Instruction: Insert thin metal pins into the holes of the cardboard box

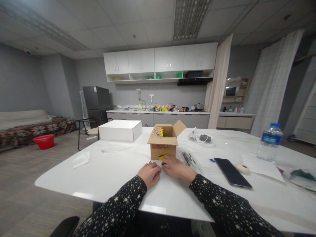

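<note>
A small open cardboard box [163, 152] with yellow and red tape stands upright on the white table in front of me, flaps spread. My left hand [150, 173] rests on the table just before the box, its fingers curled. A thin dark tip pokes out above that hand, and I cannot make out what it belongs to. Close to the box's lower front edge, my right hand [175, 168] is bent with fingertips pinched down toward the tabletop. Whatever is between its fingers is hidden. A clear case of small metal tools [189, 159] lies right of the box.
On the white table [111, 177] are a white box [120, 130], a crumpled tissue [81, 160], a white device with a cable [202, 137], a black phone [232, 171], paper [263, 168] and a water bottle [270, 142]. A red basin [44, 141] stands on the floor.
</note>
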Demonstrator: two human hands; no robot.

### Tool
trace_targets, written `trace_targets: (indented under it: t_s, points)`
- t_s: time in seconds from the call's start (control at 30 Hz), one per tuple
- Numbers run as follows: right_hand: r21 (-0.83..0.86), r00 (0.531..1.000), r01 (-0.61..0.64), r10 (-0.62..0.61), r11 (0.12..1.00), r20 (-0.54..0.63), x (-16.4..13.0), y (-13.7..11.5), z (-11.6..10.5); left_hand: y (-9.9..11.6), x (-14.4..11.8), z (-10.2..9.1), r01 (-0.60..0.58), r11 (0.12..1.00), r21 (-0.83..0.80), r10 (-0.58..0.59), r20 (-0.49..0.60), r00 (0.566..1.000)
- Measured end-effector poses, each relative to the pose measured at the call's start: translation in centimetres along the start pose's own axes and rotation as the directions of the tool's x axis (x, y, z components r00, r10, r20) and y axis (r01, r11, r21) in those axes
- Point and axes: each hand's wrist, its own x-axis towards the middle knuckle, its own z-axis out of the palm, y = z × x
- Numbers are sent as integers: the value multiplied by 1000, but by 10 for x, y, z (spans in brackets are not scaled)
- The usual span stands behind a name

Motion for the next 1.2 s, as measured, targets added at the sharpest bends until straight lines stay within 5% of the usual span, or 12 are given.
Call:
trace_targets:
  t_s: [0.87, 1.2]
  points:
    - [-2, 1000, 1, -1, 1000, -13, -3, 4, 0, 6, 2, -4, 108, 994, 16, -108, 21, 994]
    - [31, 999, 31, -30, 999, -24, -1, 11, 3, 12, 17, -13, -31, 999, -16, 27, -192, 981]
